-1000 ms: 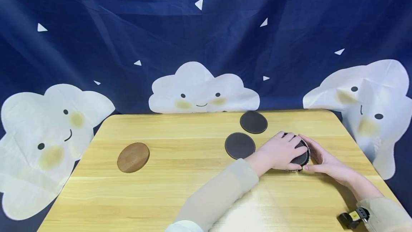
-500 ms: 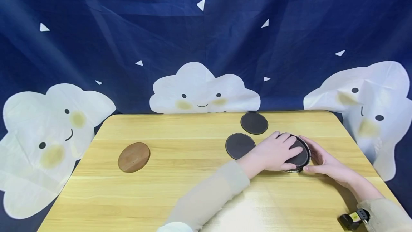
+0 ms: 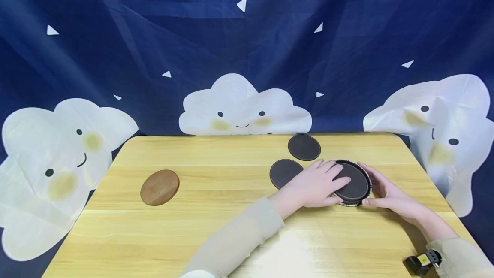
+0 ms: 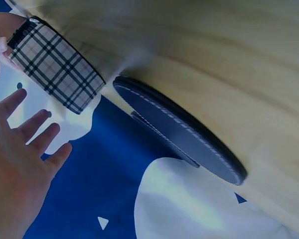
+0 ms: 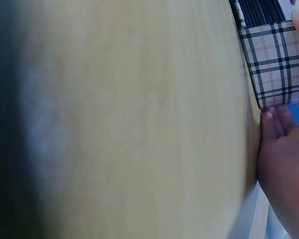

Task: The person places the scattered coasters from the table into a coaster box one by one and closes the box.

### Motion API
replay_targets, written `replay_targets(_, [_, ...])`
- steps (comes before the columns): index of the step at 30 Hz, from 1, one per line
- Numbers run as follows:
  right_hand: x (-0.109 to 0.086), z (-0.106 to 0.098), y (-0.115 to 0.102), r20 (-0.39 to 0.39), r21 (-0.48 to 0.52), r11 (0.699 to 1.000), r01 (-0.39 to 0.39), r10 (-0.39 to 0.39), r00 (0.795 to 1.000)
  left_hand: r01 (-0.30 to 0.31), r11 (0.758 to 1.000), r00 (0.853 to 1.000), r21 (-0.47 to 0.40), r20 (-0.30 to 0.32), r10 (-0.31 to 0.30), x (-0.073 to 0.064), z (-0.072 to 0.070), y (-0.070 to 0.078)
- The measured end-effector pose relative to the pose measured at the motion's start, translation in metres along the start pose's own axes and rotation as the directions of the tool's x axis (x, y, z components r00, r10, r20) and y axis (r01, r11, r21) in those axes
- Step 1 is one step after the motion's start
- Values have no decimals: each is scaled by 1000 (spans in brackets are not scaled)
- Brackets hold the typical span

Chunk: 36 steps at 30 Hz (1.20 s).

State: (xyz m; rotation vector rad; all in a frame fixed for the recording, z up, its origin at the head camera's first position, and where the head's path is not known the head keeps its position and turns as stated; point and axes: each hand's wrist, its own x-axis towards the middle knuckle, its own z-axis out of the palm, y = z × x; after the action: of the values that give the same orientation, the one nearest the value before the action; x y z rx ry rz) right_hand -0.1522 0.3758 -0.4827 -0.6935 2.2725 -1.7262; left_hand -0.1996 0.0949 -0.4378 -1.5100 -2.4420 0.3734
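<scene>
A round plaid coaster holder [image 4: 57,64] stands on the right part of the table, with a stack of black coasters [image 3: 358,185] inside it. My right hand [image 3: 393,196] grips the holder from the right, thumb at the front and fingers around the far side. Over the holder's left edge is my left hand [image 3: 310,185], its fingers spread and relaxed, holding nothing. In the left wrist view those fingers point toward the plaid wall. A black stitched coaster [image 3: 284,174] lies just left of this hand, partly covered by it. Another black coaster [image 3: 304,147] lies near the far edge.
A brown wooden disc [image 3: 160,188] lies on the left of the light wooden table [image 3: 154,239]. Behind the table hangs a blue curtain [image 3: 278,55] with white smiling clouds. A small black camera [image 3: 420,263] is on the right sleeve.
My left hand has drawn back leftward off the top of the coaster stack, uncovering more of it. The right hand and the holder stay in place.
</scene>
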Motion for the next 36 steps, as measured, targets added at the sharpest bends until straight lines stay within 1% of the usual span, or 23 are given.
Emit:
replay_targets(3, [0, 0, 0, -5, 2, 1000, -1, 1, 1000, 10, 1000, 1000, -6, -20, -10, -7, 3, -2])
replay_targets(10, [1, 1, 0, -8, 8, 1000, 2, -2, 1000, 46, 998, 999, -52, -24, -48, -23, 10, -11])
replay_targets(13, [1, 1, 0, -8, 14, 1000, 2, -2, 1000, 60, 997, 998, -42, -30, -61, -28, 11, -16])
replay_targets(17, [0, 1, 0, -8, 15, 1000, 3, -3, 1000, 75, 997, 997, -35, 0, -75, -35, 11, -22])
replay_targets(20, [0, 1, 0, -6, 16, 1000, 6, -6, 1000, 88, 995, 996, -50, 24, -86, -39, 12, -27])
replay_targets(23, [0, 1, 0, -6, 15, 1000, 9, -9, 1000, 99, 993, 994, -60, 43, -96, -41, 16, -32])
replay_targets(26, [0, 1, 1, -9, 11, 1000, 12, -12, 1000, 109, 993, 993, -49, 59, -106, -43, 19, -37])
replay_targets(30, [0, 1, 2, -9, 7, 1000, 14, -13, 1000, 116, 993, 991, -33, 66, -114, -46, 24, -42])
replay_targets(36, [0, 1, 1, -10, 7, 1000, 9, -9, 1000, 131, 990, 989, -50, 71, -127, -48, 33, -48])
